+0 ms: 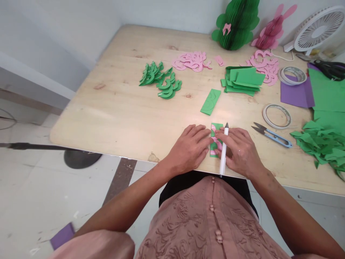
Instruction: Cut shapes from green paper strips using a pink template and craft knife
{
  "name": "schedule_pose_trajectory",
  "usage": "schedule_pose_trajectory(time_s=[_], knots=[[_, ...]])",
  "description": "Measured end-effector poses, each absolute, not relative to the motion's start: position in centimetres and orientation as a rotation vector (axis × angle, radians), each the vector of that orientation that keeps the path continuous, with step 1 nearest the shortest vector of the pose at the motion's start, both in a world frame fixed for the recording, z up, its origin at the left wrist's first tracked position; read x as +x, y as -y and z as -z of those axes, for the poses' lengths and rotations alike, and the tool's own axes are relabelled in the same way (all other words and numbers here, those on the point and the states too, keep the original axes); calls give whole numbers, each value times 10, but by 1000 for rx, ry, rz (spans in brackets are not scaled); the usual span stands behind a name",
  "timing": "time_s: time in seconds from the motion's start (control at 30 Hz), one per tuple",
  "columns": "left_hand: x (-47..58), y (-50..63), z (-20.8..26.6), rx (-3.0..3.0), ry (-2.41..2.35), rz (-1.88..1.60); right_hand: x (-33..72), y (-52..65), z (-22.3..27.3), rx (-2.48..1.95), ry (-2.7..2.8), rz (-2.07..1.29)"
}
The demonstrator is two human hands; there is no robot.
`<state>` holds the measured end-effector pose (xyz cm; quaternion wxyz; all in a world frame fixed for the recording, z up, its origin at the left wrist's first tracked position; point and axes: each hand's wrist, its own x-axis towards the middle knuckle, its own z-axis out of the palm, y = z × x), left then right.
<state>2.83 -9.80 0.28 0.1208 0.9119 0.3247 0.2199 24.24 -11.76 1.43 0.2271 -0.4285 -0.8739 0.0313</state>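
Note:
Near the table's front edge lies a green paper strip [212, 152] with a curvy pink paper cutout [217, 143] on top. My left hand [190, 148] rests flat on the table, its fingertips at the strip's left edge. A white pen [224, 153] with a dark tip pointing away sits in my right hand [241, 151]. Fingers of that same hand touch the right side of the strip and cutout, hiding part of both. Just beyond is another green strip [210, 102] with curved lines drawn on it.
Behind lie green cutouts [167, 84], pink cutouts [191, 61] and stacked green strips [242, 80]. To the right are thread snips [272, 135], a tape roll [277, 116], green scraps [320, 144] and purple paper [296, 94]. A fan [318, 30] and honeycomb paper figure [237, 25] stand at the back.

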Motion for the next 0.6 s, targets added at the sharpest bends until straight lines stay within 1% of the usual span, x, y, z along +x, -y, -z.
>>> schedule_pose_trajectory(time_s=[0.6], knots=[[28,98,-1,2663,-942,-646,243,117,-14,-1161,2429,-47]])
